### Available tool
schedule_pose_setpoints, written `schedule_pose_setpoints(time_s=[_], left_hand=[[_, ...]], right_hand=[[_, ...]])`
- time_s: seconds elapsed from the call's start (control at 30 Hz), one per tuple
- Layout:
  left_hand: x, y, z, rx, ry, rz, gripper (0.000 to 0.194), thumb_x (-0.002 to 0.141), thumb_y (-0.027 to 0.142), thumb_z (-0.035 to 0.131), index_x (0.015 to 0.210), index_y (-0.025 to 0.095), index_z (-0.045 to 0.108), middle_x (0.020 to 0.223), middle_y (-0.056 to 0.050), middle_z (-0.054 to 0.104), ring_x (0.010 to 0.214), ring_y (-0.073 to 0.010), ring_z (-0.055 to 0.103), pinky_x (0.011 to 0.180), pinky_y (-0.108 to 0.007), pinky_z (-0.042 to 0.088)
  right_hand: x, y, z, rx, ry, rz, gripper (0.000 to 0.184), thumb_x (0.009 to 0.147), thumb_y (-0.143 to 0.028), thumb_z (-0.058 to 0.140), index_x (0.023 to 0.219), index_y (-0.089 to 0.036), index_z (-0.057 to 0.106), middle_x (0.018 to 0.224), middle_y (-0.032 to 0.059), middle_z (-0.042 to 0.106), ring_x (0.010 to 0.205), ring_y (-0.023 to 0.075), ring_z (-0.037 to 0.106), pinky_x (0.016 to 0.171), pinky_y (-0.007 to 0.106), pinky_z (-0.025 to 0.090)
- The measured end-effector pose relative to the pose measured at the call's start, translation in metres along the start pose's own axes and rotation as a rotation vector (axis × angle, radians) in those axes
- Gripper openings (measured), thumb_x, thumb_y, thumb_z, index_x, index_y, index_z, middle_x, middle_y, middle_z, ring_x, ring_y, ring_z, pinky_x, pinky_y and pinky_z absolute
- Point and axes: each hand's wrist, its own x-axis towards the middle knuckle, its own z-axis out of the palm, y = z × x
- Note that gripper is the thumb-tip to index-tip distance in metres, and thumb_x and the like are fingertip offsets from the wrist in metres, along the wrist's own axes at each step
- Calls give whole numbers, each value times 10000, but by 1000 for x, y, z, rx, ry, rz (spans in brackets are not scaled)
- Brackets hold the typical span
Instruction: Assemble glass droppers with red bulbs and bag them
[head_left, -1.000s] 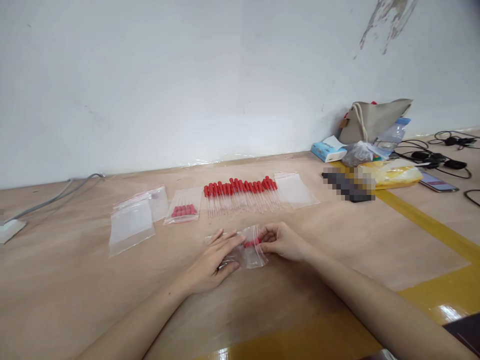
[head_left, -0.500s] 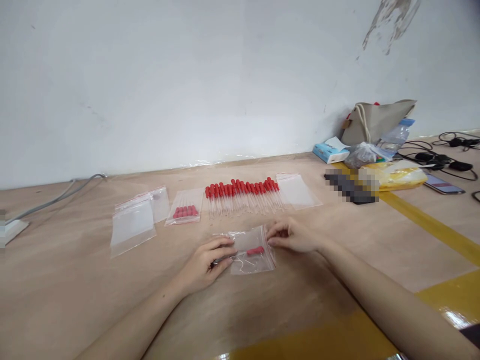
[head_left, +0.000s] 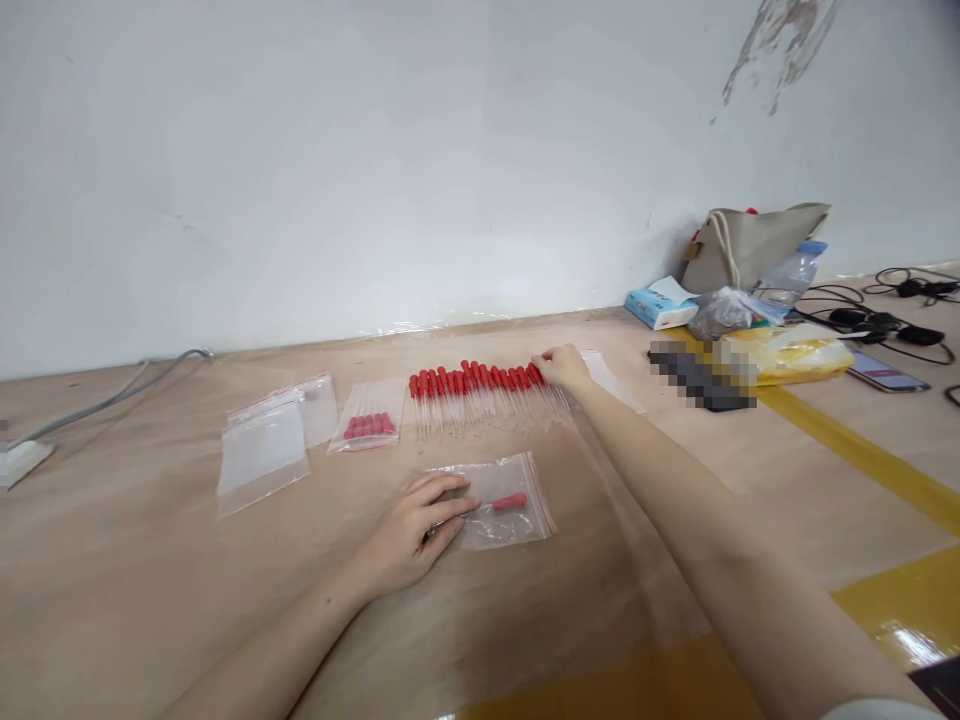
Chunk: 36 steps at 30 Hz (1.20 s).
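A clear zip bag (head_left: 491,535) lies flat in front of me with one red-bulbed dropper (head_left: 510,502) inside it. My left hand (head_left: 420,525) rests over the bag's left end, fingers stretched out and open, covering the dropper's thin tip. Farther back is a row of droppers (head_left: 480,380), red bulbs toward the wall and clear stems toward me. At the row's right end my right hand (head_left: 562,368) is closed, its fingertips pinching a red bulb. To the row's left, another zip bag (head_left: 369,400) holds several droppers with their bulbs nearest me.
Flat zip bags (head_left: 264,440) lie at the left, and another zip bag (head_left: 611,380) is partly behind my right hand. On the right are a tissue pack (head_left: 660,303), a yellow packet (head_left: 795,355), a grey bag (head_left: 765,245), a phone (head_left: 889,372) and black cables (head_left: 862,320).
My right hand let go of the dropper inside the bag, left the bag's opening and moved back to the row's right end. My left hand slid slightly left and stays on the bag.
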Motion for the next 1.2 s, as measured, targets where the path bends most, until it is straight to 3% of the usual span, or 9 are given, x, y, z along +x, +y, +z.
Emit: schedule_pose_setpoints(time_s=[0.23, 0.33, 0.43, 0.63, 0.77, 0.87, 1.0, 1.13, 1.2], left_hand=[[0, 1, 0, -19, 16, 3, 302, 855, 206, 431, 1115, 272, 572, 1151, -61, 533, 1079, -203, 460, 915, -397, 391], [0, 1, 1, -27, 32, 9, 301, 856, 207, 432, 1111, 279, 576, 1140, -57, 540, 1075, -202, 464, 910, -394, 396], [0, 1, 2, -29, 42, -10, 300, 851, 209, 442, 1109, 283, 578, 1137, -53, 541, 1074, -203, 466, 910, -396, 396], [2, 4, -1, -43, 31, -21, 301, 848, 201, 443, 1104, 276, 583, 1138, -64, 540, 1060, -204, 484, 899, -397, 410], [2, 2, -2, -51, 13, -18, 294, 858, 208, 433, 1099, 279, 584, 1148, -59, 530, 1066, -198, 483, 904, -392, 407], [2, 2, -2, -52, -5, -38, 303, 864, 220, 430, 1134, 277, 553, 1177, -50, 510, 1089, -191, 464, 922, -382, 393], [1, 3, -3, -60, 2, -76, 397, 857, 248, 452, 1253, 256, 419, 1218, -52, 487, 1116, -191, 439, 942, -375, 378], [1, 4, -3, -75, 7, -69, 398, 856, 263, 452, 1252, 242, 411, 1214, -61, 489, 1112, -193, 443, 938, -369, 382], [2, 3, -3, -81, 9, -66, 394, 855, 260, 453, 1247, 240, 417, 1207, -61, 494, 1108, -190, 447, 937, -361, 385]], right_hand=[[3, -11, -24, 270, -54, 107, 205, 737, -325, 540, 784, -145, 625, 708, 47, 632, 560, 104, 546, 522, 207, 413], [-18, -14, -46, 442, -4, 69, 235, 816, -354, 438, 845, -157, 562, 726, 32, 607, 489, 64, 494, 453, 182, 388], [-59, -6, -55, 871, 149, -7, 287, 763, -461, 499, 810, -178, 493, 672, 5, 554, 458, 64, 473, 404, 181, 372], [-134, 15, -31, 1162, 75, 229, 364, 653, -507, 590, 750, -200, 420, 606, -29, 515, 442, 70, 480, 403, 187, 404], [-148, 12, -16, 1286, 69, 283, 362, 634, -482, 623, 772, -219, 415, 637, -28, 526, 492, 96, 527, 456, 223, 453], [-153, 9, -11, 1345, -71, 286, 349, 645, -467, 624, 773, -220, 414, 671, -24, 545, 536, 112, 561, 550, 274, 491], [-162, 10, -13, 1092, -364, 60, 281, 693, -435, 598, 781, -190, 493, 696, -1, 570, 601, 122, 564, 613, 297, 479], [-166, 12, -18, 620, -343, -388, 173, 718, -339, 607, 810, -193, 618, 798, 29, 583, 719, 136, 535, 668, 285, 442], [-165, 11, -16, 530, -307, -494, 146, 727, -301, 607, 839, -218, 648, 850, 35, 581, 799, 151, 530, 727, 293, 431]])
